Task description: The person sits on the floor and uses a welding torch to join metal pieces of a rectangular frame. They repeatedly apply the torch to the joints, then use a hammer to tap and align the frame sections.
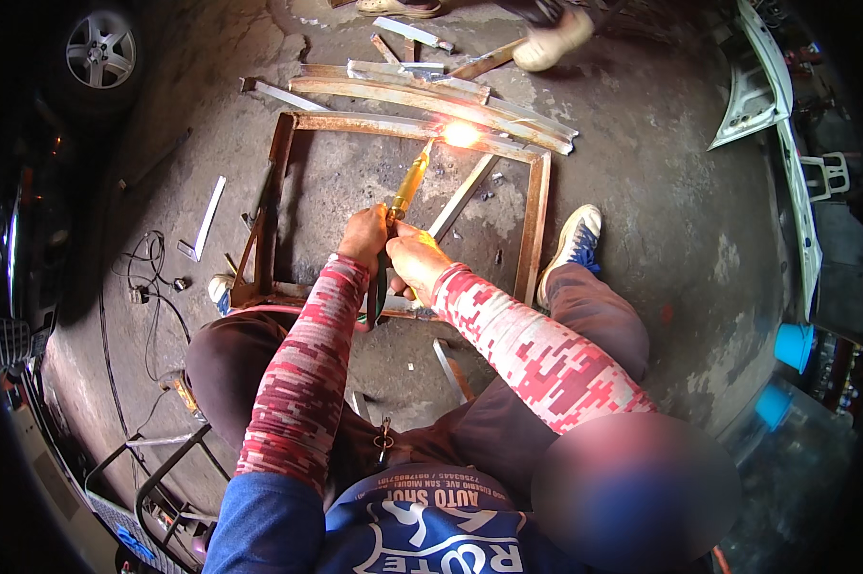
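Note:
A brass-coloured gas torch (411, 184) points away from me, with a bright flame and glow at its tip. My left hand (362, 234) is closed round the rear of the torch. Close beside it, my right hand (418, 261) is closed on the same end, its fingers partly hidden underneath. A hose (379, 298) trails down from the grip between my forearms. The flame meets the far bar of a rusty rectangular metal frame (355, 121) lying on the floor between my feet; glare hides the exact spot.
Loose metal bars (393, 93) lie just beyond the frame, near another person's shoe (553, 40). A strip (204, 215) and a black cable (152, 258) lie at the left. A pale car panel (761, 81) and a blue container (793, 346) stand at the right.

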